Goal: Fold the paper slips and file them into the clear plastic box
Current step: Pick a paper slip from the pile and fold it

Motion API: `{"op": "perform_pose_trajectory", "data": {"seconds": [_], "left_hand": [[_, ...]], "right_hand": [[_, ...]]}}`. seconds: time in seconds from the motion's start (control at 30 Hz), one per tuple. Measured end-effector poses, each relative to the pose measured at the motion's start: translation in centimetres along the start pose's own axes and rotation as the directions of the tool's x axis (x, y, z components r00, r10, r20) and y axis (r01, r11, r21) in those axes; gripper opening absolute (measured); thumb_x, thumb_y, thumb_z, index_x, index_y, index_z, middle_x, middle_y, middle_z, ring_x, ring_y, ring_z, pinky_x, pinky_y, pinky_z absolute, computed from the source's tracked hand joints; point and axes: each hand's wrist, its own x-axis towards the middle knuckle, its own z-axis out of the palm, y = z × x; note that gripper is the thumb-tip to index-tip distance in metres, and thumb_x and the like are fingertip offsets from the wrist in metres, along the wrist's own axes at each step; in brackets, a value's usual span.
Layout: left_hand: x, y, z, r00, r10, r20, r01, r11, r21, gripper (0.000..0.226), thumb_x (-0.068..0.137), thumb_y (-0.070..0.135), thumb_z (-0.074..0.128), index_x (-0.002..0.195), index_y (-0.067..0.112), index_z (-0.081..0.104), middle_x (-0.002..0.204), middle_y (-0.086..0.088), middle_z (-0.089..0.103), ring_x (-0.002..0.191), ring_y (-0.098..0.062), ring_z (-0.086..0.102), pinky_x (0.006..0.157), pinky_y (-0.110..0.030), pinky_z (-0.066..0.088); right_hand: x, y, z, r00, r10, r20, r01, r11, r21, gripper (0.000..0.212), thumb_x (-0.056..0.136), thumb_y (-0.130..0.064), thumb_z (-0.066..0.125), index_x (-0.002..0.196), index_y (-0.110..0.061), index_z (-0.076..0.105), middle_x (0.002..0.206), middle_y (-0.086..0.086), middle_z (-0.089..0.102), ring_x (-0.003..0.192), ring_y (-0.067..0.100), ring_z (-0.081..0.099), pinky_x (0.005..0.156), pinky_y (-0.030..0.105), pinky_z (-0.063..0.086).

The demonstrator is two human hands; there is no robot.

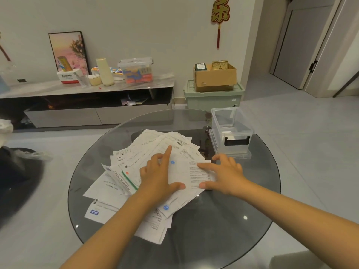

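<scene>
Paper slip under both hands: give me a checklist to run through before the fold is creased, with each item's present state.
1. Slip flat on the pile: the top paper slip lies spread out under both hands. Ok.
2. Left hand steadying: fingers press the slip, index finger extended. Ok.
3. Right hand at the fold edge: fingers rest on the slip's right end. Ok.
4. Fold edges aligned: cannot tell, hands cover the edges.
5. Clear plastic box open: no lid on top; its lid seems to lie beneath it. Ok.
6. Room in the box: something white lies inside, with space above. Ok.
</scene>
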Motion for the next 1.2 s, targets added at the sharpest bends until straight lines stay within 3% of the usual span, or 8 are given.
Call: {"op": "perform_pose_trajectory", "data": {"seconds": [0.17,0.4,0.53,0.63,0.77,0.9,1.0,1.2], "left_hand": [[-0.6,-1.4,-0.7,0.997,0.069,-0.034,-0.069,0.998,-0.005,0.093,0.078,0.056,0.064,0.148,0.037,0.005,0.149,0.005,0.011,0.135,-0.018,0.018,0.111,-0.035,0.01],[-1.1,0.2,-0.6,0.94,0.333,-0.08,-0.315,0.933,0.175,0.029,0.095,0.031,0.049,0.123,0.035,0.056,0.124,0.014,0.047,0.117,-0.011,0.036,0.095,-0.025,0.012],[-0.9,0.0,-0.5,0.95,0.297,-0.098,-0.275,0.943,0.188,0.031,0.099,0.024,0.042,0.125,0.031,0.056,0.123,0.013,0.051,0.105,-0.015,0.038,0.093,-0.025,0.021],[-1.1,0.3,-0.9,0.95,0.302,-0.075,-0.287,0.944,0.162,0.035,0.099,0.029,0.036,0.128,0.03,0.055,0.134,0.011,0.05,0.118,-0.009,0.041,0.101,-0.026,0.015],[-1.8,0.2,-0.7,0.942,0.282,0.18,-0.298,0.952,0.066,0.046,0.097,0.045,0.033,0.142,0.036,0.034,0.156,0.007,0.019,0.143,-0.01,0.012,0.117,-0.034,-0.003],[-2.2,-0.3,-0.8,0.891,0.349,0.29,-0.362,0.932,-0.009,0.065,0.088,0.061,0.043,0.146,0.036,0.026,0.158,0.012,0.003,0.144,-0.005,-0.005,0.117,-0.031,-0.009],[-2.4,-0.5,-1.0,0.858,0.378,0.349,-0.402,0.916,-0.004,0.08,0.083,0.063,0.052,0.149,0.031,0.019,0.157,0.014,0.001,0.143,-0.003,-0.005,0.116,-0.027,-0.007],[-2.6,-0.3,-1.4,0.868,0.375,0.327,-0.383,0.923,-0.043,0.063,0.089,0.051,0.052,0.145,0.03,0.032,0.155,0.014,0.02,0.142,-0.002,0.011,0.115,-0.026,0.01]], "right_hand": [[-0.1,1.1,-1.0,0.987,-0.101,0.126,0.108,0.992,-0.057,0.061,0.088,-0.053,0.051,0.143,-0.045,0.024,0.154,-0.012,0.013,0.138,0.019,0.01,0.109,0.036,0.008],[-1.5,0.5,-1.5,0.975,-0.188,0.116,0.205,0.966,-0.156,0.058,0.09,-0.052,0.049,0.142,-0.03,0.037,0.152,-0.008,0.025,0.138,0.016,0.012,0.11,0.036,0.011],[-2.3,0.3,-1.4,0.952,-0.295,0.082,0.306,0.934,-0.185,0.057,0.085,-0.054,0.055,0.135,-0.027,0.048,0.144,-0.011,0.036,0.134,0.011,0.019,0.106,0.028,0.014],[-2.6,0.0,-1.3,0.932,-0.356,0.069,0.362,0.92,-0.148,0.047,0.082,-0.051,0.062,0.122,-0.027,0.059,0.135,-0.013,0.047,0.131,0.008,0.026,0.102,0.024,0.017],[-2.9,-0.4,-1.1,0.923,-0.386,0.018,0.386,0.919,-0.085,0.027,0.083,-0.043,0.064,0.106,-0.029,0.067,0.118,-0.013,0.06,0.117,0.008,0.046,0.099,0.022,0.03],[-3.1,-0.5,-1.2,0.916,-0.398,0.042,0.4,0.913,-0.074,0.026,0.085,-0.042,0.062,0.109,-0.033,0.066,0.119,-0.015,0.06,0.113,0.006,0.049,0.095,0.029,0.042],[-3.0,-0.5,-1.3,0.911,-0.407,0.062,0.411,0.908,-0.079,0.032,0.084,-0.047,0.061,0.114,-0.036,0.063,0.123,-0.016,0.056,0.115,0.006,0.047,0.095,0.025,0.041],[-2.9,-0.6,-0.8,0.901,-0.432,0.042,0.434,0.892,-0.129,0.047,0.081,-0.057,0.059,0.124,-0.04,0.055,0.12,-0.012,0.052,0.112,0.008,0.042,0.089,0.02,0.033]]}}
